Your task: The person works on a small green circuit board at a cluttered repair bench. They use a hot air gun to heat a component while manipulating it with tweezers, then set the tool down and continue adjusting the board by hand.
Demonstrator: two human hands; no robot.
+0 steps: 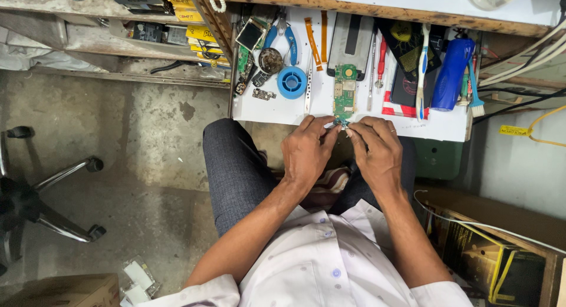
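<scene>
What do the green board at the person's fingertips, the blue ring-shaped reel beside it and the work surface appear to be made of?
The green circuit board looks like laminate with a glossy green coat, metal shields and contacts showing. The blue reel looks like moulded plastic, evenly coloured and smooth. The white work surface seems a painted or laminated board, matte and marked. Both hands, left hand and right hand, pinch the board's near end.

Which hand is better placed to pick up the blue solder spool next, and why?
Probably the left hand. The blue solder spool lies up and to the left of the green circuit board, on that hand's side; the right hand would have to cross over the board.
</scene>
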